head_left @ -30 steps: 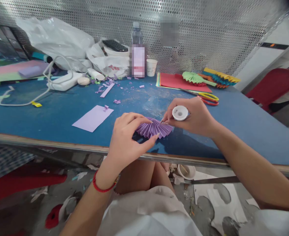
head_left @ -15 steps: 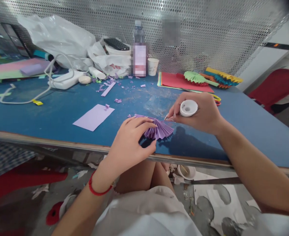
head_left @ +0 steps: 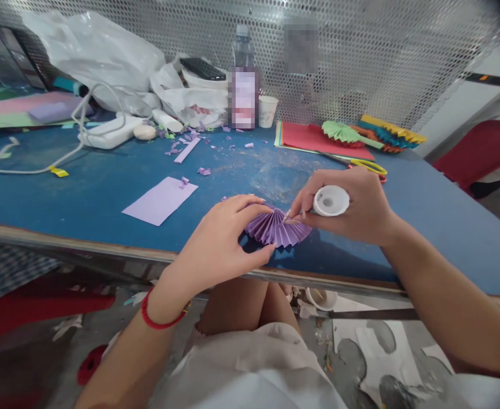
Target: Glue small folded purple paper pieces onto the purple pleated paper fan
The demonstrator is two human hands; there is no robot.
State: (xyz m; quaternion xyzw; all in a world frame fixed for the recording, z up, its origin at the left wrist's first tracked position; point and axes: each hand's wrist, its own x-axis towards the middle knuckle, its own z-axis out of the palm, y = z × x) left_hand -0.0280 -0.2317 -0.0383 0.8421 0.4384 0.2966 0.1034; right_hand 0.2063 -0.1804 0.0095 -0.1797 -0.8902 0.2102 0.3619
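Cable loops over the counter, well to the left of the fan. The bag, white and crumpled, slumps far behind and left of the fan, and the box, also white, lies nearer to it on that side. The card, flat and pale purple, is left of the fan, with the strip farther back. The left hand arches over the fan's left part, fingers and thumb spread, fingertips at its upper pleats and thumb at its lower edge. The bottle stands upright well behind the fan, as does the cup, slightly more to the right. The fan itself, purple and pleated, lies on the counter between both hands. Red paper lies behind and right of the fan. The right hand curls around the tube, whose round white end shows; its fingertips pinch something slim, too small to make out, at the fan's right pleats. The rosette, green, sits behind and right of the fan; the scissors lie partly hidden on the same side. The chair, red, is farthest right of the fan.
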